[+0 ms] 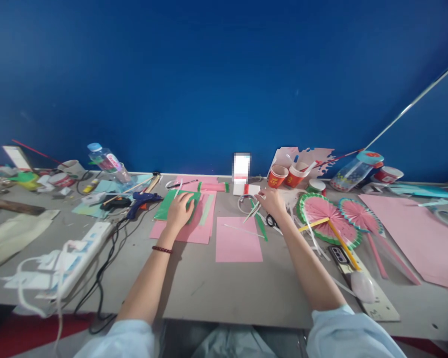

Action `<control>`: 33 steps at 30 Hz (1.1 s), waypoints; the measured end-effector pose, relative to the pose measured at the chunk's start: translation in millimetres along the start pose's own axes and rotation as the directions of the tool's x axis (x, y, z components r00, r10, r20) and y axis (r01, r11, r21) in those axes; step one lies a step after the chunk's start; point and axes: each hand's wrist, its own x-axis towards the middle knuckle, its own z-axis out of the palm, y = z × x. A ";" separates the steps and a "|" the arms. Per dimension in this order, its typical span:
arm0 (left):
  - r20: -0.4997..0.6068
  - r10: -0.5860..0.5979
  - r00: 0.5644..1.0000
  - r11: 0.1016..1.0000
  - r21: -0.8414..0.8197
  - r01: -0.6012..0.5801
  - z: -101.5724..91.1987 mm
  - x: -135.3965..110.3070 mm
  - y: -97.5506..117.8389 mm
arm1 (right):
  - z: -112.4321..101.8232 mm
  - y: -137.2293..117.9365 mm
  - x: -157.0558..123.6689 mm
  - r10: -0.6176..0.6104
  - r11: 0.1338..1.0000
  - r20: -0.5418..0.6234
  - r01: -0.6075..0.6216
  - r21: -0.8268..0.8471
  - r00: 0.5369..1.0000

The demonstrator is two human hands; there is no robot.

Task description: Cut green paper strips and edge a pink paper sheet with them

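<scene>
My left hand [179, 211] lies on a green paper sheet [169, 205] that rests over a pink sheet [194, 229], its fingers curled down onto the paper's edge. My right hand [271, 201] reaches further back and pinches thin white paper strips [252, 212] beside a roll of white tape [245, 203]. Black scissors [272, 221] lie just right of that hand. A smaller pink sheet [238, 239] sits between my forearms.
Two watermelon paper fans [326, 219] with stick handles and a ruler [373, 293] lie to the right, with a large pink sheet [425, 238] beyond. Red paper cups [285, 175] stand at the back. A blue glue gun [142, 201], power strip [85, 248], cables and bottle [108, 161] crowd the left.
</scene>
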 end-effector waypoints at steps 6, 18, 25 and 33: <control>0.051 0.033 0.998 0.999 -0.009 -0.033 2.3 -0.6 6.9 | 23.3 -11.7 -5.7 -0.003 0.995 -0.076 -0.004 -0.102 0.997; 0.106 -0.061 0.993 0.873 -0.476 0.104 -25.6 8.1 59.0 | -3.0 -40.5 -5.5 0.097 0.718 -0.342 0.173 0.674 0.935; 0.267 -0.021 0.964 0.670 -0.711 0.212 -15.8 20.0 107.7 | -17.3 -50.6 -14.0 -0.112 0.864 -0.356 0.268 0.426 0.928; 0.244 0.041 0.969 0.715 -0.684 0.142 -0.3 66.6 113.1 | -32.1 -45.1 -11.9 -0.217 0.778 -0.254 0.324 0.539 0.943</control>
